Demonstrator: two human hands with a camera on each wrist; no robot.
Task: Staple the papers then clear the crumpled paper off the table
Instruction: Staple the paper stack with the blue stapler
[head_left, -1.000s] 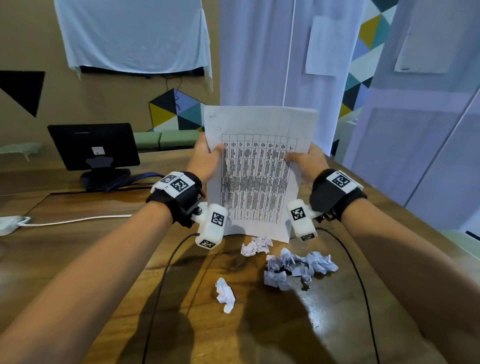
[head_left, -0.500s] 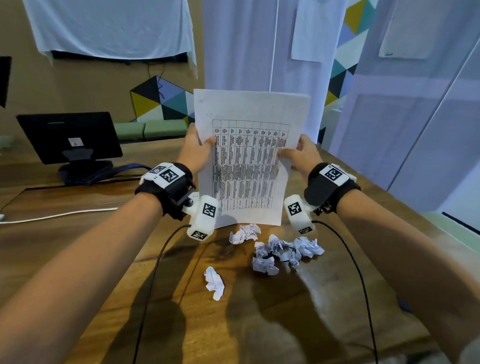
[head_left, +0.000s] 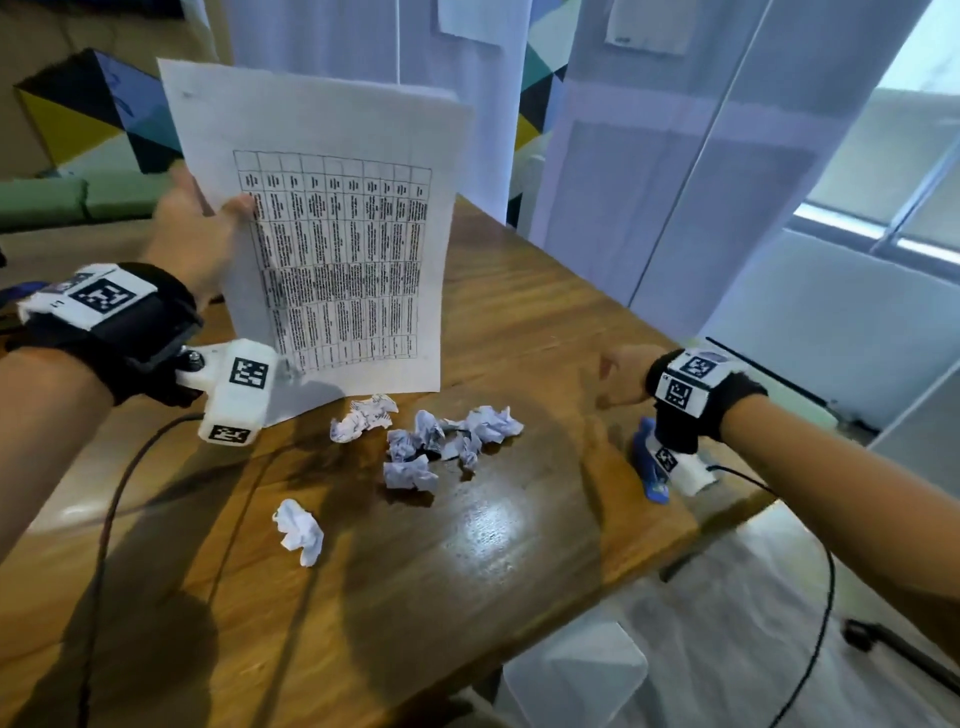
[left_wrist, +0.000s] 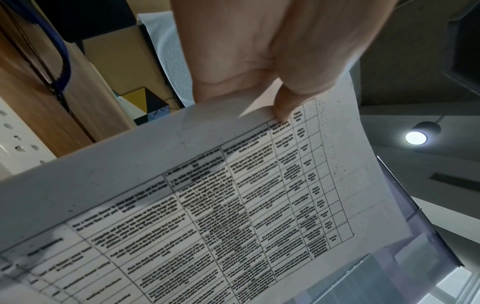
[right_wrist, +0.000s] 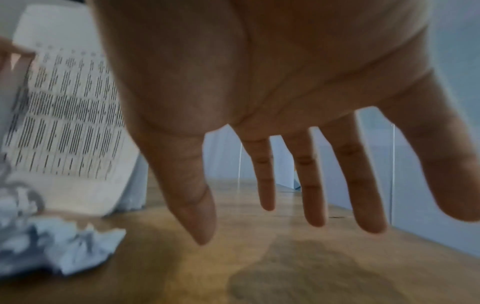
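Note:
My left hand (head_left: 218, 218) pinches the left edge of the printed papers (head_left: 332, 244) and holds them upright above the wooden table (head_left: 519, 571). In the left wrist view the thumb (left_wrist: 283, 109) presses on the sheets (left_wrist: 233, 205). My right hand (head_left: 618, 371) hovers open over the table's right side, fingers spread (right_wrist: 358, 185), holding nothing. A blue stapler (head_left: 647, 467) lies partly hidden under that wrist. Several crumpled paper balls (head_left: 447, 441) lie below the papers, and one more (head_left: 300, 530) sits nearer me. The right wrist view shows a ball (right_wrist: 52, 246) at its left.
The table's right edge (head_left: 727, 525) runs close beside the stapler. A white bin (head_left: 571, 670) stands on the floor below the table's near corner. Black cables (head_left: 109, 509) trail from both wrists across the wood. Pale curtains (head_left: 623, 156) hang behind.
My right hand has let go of the papers and moved right and down to the table by the stapler. The left hand alone now holds the papers, tilted. The head view has swung right.

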